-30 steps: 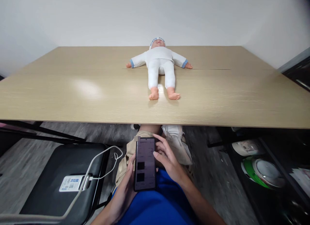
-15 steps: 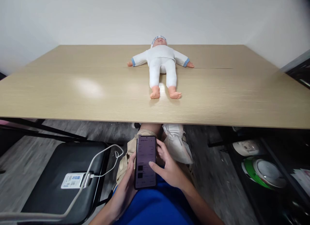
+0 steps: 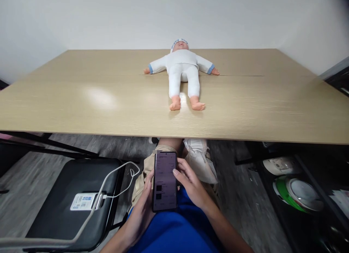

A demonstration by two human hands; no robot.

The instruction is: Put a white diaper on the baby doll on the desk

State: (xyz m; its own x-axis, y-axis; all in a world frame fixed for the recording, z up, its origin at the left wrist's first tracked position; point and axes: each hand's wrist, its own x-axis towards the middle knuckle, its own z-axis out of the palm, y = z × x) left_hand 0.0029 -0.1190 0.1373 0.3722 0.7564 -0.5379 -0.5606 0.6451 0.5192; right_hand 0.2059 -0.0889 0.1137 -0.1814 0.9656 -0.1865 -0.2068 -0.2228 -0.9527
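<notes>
A dark smartphone (image 3: 165, 182) with a dim lit screen is held above my lap, below the table's front edge. My left hand (image 3: 145, 198) grips it along its left side and from behind. At the phone's right edge is my right hand (image 3: 191, 182), its thumb tip by the upper right of the screen and its other fingers curled at the side, partly hidden. On the table (image 3: 109, 115) a baby doll (image 3: 183, 71) in white clothes and a printed cap lies on its back, arms spread and feet toward me.
To my left, a black stool (image 3: 60, 205) carries a white-labelled device (image 3: 84, 201) with a pale cable (image 3: 89, 215) plugged in. A white bag (image 3: 200, 164) hangs by my leg. On the right, a dark shelf holds a green-and-white round item (image 3: 297, 193).
My right thumb has moved up along the phone's screen toward its right edge. The phone stays in my left hand, and the doll has not moved.
</notes>
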